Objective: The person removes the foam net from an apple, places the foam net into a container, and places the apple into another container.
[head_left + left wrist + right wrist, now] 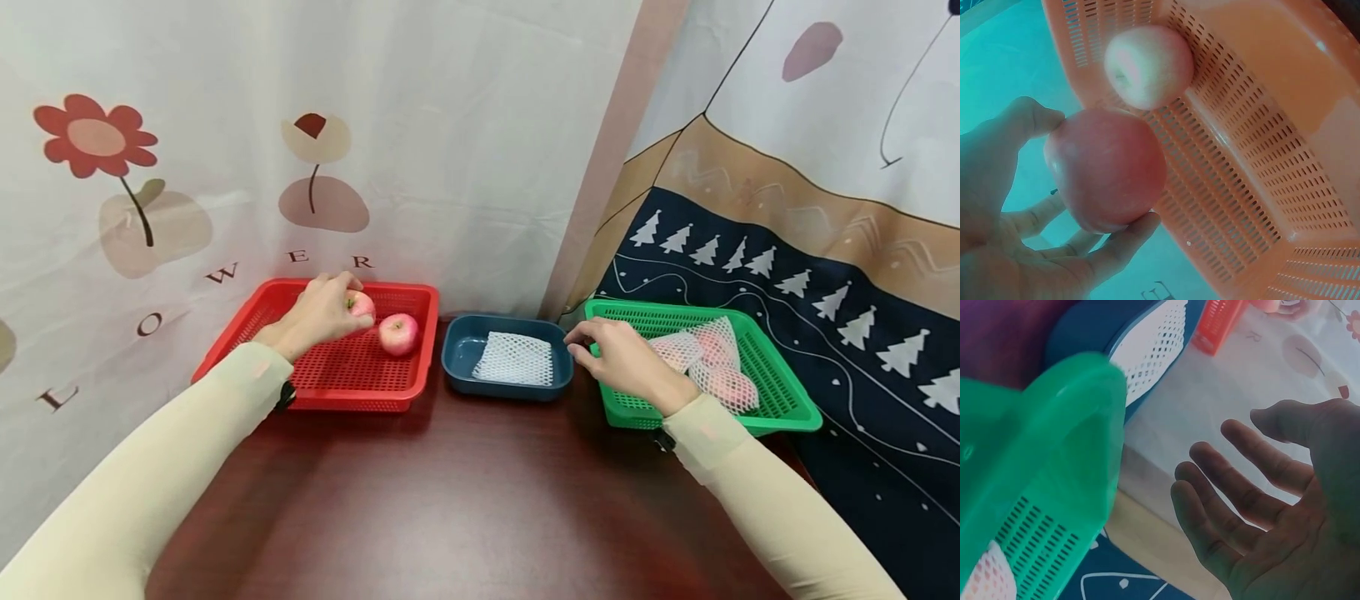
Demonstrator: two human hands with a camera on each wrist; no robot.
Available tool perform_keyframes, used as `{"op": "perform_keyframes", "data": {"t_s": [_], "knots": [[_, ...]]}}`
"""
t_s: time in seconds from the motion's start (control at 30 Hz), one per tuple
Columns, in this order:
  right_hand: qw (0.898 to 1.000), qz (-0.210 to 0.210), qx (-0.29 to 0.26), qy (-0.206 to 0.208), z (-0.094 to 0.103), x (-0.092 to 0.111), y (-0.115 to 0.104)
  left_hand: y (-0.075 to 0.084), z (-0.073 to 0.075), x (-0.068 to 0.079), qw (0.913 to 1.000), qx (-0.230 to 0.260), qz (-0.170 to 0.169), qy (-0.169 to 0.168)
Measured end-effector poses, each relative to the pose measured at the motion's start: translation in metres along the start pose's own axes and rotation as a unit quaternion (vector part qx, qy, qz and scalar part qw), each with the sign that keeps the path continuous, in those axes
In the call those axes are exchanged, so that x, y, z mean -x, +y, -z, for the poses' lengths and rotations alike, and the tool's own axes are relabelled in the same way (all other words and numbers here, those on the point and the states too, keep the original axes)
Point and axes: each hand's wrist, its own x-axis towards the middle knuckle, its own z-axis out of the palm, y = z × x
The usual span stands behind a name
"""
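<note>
My left hand [321,310] grips a pink-red apple [1109,167] between thumb and fingers, raised over the red basket [352,398]. In the left wrist view the thumb lies on one side of the fruit and the fingers on the other. A second apple [399,334] lies in that basket, near its right wall. My right hand [618,357] hovers at the left end of the green basket [787,408], its fingers loosely bent with nothing between them. White foam net sleeves [514,358] lie in the dark blue tray [506,390] between the baskets.
Several apples in white foam nets [718,364] lie inside the green basket. All the containers stand along the back of the dark wooden table [480,500]. Behind them hangs a printed curtain [480,150], and a navy patterned cloth [847,367] hangs at the right.
</note>
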Motion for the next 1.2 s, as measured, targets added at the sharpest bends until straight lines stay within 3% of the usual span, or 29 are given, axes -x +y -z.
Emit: {"op": "perform_keyframes", "data": {"t_s": [0.53, 1.2], "knots": [[0.999, -0.033, 0.010, -0.004, 0.016, 0.016, 0.028, -0.006, -0.008, -0.017, 0.9990, -0.021, 0.012, -0.038], [0.999, -0.046, 0.012, 0.004, 0.030, 0.026, 0.044, -0.012, -0.014, -0.032, 0.9952, -0.041, 0.030, -0.083]]}}
